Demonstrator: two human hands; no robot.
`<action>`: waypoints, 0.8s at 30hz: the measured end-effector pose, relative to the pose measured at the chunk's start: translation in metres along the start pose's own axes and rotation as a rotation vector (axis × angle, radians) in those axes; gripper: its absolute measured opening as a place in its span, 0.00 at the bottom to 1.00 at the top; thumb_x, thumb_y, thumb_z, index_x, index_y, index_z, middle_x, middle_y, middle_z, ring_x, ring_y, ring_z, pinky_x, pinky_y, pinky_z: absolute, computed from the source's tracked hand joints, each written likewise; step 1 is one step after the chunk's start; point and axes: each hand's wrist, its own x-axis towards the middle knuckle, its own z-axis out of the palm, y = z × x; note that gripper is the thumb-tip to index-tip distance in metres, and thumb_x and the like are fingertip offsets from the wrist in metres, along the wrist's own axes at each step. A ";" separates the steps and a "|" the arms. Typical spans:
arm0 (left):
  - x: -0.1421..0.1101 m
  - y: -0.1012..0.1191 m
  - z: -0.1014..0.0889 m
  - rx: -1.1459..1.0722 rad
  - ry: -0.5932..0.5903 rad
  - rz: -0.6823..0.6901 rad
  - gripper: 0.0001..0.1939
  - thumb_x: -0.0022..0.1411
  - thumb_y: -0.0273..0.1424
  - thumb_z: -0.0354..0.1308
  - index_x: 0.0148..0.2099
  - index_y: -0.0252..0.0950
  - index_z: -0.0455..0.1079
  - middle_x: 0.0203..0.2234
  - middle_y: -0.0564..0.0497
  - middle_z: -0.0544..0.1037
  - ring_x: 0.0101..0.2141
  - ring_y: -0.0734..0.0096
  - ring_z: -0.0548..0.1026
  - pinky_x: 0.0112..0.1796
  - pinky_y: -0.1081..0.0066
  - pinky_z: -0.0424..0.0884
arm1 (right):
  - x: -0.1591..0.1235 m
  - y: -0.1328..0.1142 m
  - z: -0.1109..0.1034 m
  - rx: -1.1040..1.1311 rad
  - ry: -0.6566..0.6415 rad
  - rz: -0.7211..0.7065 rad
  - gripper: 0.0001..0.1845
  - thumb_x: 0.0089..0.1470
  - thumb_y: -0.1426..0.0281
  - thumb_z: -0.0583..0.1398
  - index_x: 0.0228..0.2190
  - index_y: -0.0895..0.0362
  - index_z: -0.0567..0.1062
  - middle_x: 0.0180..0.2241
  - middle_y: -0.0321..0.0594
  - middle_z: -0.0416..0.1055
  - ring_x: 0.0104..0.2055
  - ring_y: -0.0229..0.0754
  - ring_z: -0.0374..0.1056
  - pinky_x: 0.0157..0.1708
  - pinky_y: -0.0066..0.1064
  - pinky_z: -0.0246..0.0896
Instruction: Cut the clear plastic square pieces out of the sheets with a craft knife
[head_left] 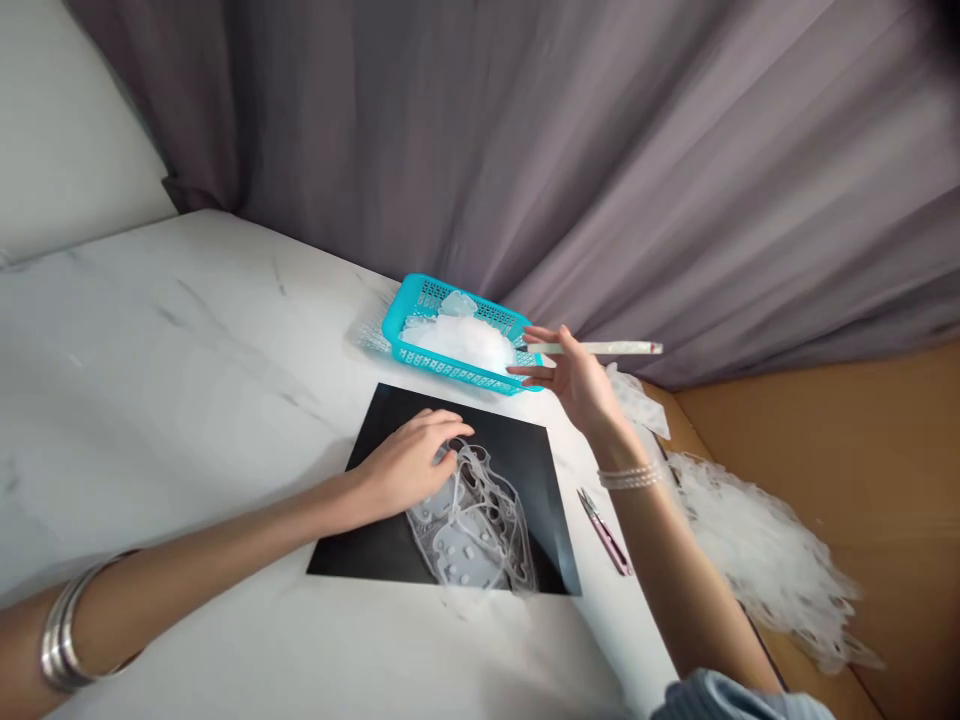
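Observation:
On the black mat (pixel 360 545) lies a translucent, moulded sheet (pixel 472 555) with small raised blocks and thin loose strips tangled over its right side. My left hand (pixel 412 462) rests at the sheet's upper left edge, palm down, thumb apart from the gently bent fingers. Between thumb and fingers, my right hand (pixel 581 385) holds a slim white pen-like tool (pixel 619 348), its dark tip towards the left. This hand is raised at the right end of a blue basket (pixel 450 372), which contains a pile of whitish translucent pieces (pixel 457 335).
Pink-handled thread snips (pixel 606 532) lie right of the mat. A heap of translucent strips (pixel 757 550) sits on the brown surface (pixel 847 450) further right, near a whitish patterned piece (pixel 636 400). A grey-purple curtain (pixel 465 150) hangs behind the white marbled table (pixel 187 400).

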 end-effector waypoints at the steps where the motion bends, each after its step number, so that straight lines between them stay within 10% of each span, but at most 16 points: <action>1: 0.002 -0.005 -0.002 0.067 -0.012 0.030 0.21 0.62 0.27 0.51 0.55 0.37 0.72 0.55 0.45 0.74 0.56 0.56 0.69 0.56 0.59 0.66 | -0.013 0.006 -0.001 -0.017 -0.010 0.010 0.22 0.64 0.55 0.51 0.47 0.54 0.75 0.56 0.45 0.70 0.39 0.45 0.78 0.33 0.33 0.70; 7: 0.020 -0.015 -0.003 0.149 -0.140 0.122 0.24 0.62 0.30 0.53 0.60 0.32 0.68 0.59 0.38 0.69 0.60 0.50 0.63 0.58 0.55 0.61 | -0.109 0.039 -0.021 -0.039 -0.056 0.355 0.22 0.63 0.54 0.54 0.46 0.56 0.76 0.52 0.50 0.73 0.41 0.48 0.78 0.38 0.35 0.73; 13: 0.053 -0.011 0.008 0.075 -0.264 0.133 0.20 0.53 0.25 0.57 0.49 0.35 0.77 0.44 0.43 0.81 0.47 0.55 0.76 0.48 0.63 0.68 | -0.146 0.062 -0.037 0.148 -0.004 0.650 0.22 0.63 0.53 0.53 0.43 0.58 0.73 0.38 0.51 0.79 0.34 0.49 0.79 0.34 0.36 0.75; 18: 0.066 0.000 0.008 -0.032 -0.294 0.041 0.08 0.53 0.28 0.57 0.32 0.33 0.77 0.22 0.50 0.78 0.23 0.68 0.76 0.27 0.72 0.69 | -0.156 0.067 -0.039 0.265 -0.074 0.618 0.22 0.64 0.54 0.53 0.42 0.60 0.74 0.38 0.54 0.79 0.42 0.49 0.79 0.47 0.39 0.72; 24: 0.067 0.011 0.004 -0.131 -0.235 -0.111 0.09 0.56 0.33 0.55 0.36 0.33 0.72 0.30 0.46 0.78 0.27 0.69 0.77 0.25 0.73 0.72 | -0.146 0.058 -0.070 0.379 -0.062 0.434 0.19 0.66 0.56 0.52 0.39 0.59 0.73 0.39 0.53 0.79 0.49 0.49 0.76 0.56 0.41 0.66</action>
